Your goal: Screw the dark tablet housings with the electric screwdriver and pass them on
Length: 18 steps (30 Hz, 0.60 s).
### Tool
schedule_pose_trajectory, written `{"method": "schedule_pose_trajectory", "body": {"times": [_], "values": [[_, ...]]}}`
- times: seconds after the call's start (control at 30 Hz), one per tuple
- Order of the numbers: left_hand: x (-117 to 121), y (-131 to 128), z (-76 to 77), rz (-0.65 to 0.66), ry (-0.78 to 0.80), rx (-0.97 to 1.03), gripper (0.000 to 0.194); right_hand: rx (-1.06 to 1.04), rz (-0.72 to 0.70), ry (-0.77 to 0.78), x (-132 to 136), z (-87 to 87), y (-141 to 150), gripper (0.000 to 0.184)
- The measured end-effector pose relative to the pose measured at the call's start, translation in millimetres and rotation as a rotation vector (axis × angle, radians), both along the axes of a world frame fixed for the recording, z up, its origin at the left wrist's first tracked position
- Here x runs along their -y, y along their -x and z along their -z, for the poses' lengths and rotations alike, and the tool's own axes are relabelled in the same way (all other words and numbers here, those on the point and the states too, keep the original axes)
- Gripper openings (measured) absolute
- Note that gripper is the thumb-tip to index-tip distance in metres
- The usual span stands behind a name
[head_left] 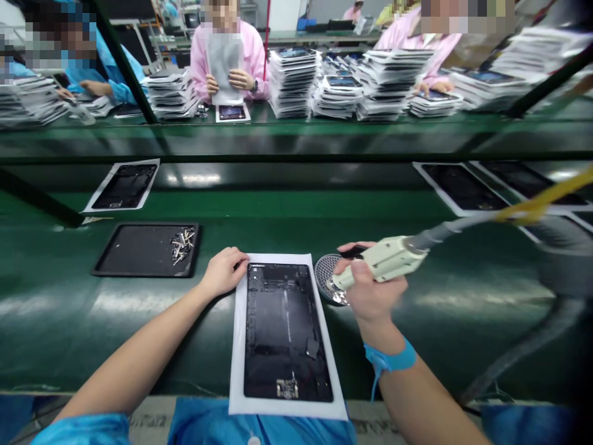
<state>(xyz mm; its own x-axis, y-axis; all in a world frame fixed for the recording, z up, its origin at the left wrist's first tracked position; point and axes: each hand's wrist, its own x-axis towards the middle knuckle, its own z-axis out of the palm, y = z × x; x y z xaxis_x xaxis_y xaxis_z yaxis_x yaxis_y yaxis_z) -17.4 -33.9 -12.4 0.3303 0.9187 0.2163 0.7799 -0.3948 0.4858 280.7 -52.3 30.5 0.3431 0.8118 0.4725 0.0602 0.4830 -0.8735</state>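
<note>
A black tablet housing (282,315) with exposed inner parts lies on a white sheet (238,371) at the table's front edge. My left hand (226,271) has its fingers curled closed over the sheet's top left corner, right beside the housing. In my right hand (375,296) is a pale corded electric screwdriver (391,258), gripped with the fingers wrapped round it. Its front end points down at a round perforated metal dish (324,270) to the right of the housing. Small shiny pieces show in the dish; the driver's tip is hard to make out.
Left of my hand sits a black tray (139,250) with small metal parts (182,245). More housings on white sheets lie farther back, one at left (125,185), others at right (463,187). The grey cable (456,228) runs off right. Co-workers sit behind stacks (291,83).
</note>
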Motion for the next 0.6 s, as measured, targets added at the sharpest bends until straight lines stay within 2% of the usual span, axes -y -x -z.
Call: {"method": "schedule_pose_trajectory", "body": {"times": [0.13,0.27,0.43,0.6], "values": [[-2,-1,-0.9,0.028,0.03,-0.012,0.023,-0.106,-0.201,-0.027,-3,-13.0,36,0.02],[-3,2,-2.6,0.119,0.043,-0.005,0.028,-0.048,-0.384,-0.029,-17,-7.8,87,0.022],[-4,2,-1.4,0.161,0.052,0.0,0.027,0.0,-0.427,0.001,-34,11.0,131,0.023],[-6,-1,1.6,0.16,0.05,-0.021,0.023,0.011,-0.438,0.008,-38,19.5,139,0.02]]}}
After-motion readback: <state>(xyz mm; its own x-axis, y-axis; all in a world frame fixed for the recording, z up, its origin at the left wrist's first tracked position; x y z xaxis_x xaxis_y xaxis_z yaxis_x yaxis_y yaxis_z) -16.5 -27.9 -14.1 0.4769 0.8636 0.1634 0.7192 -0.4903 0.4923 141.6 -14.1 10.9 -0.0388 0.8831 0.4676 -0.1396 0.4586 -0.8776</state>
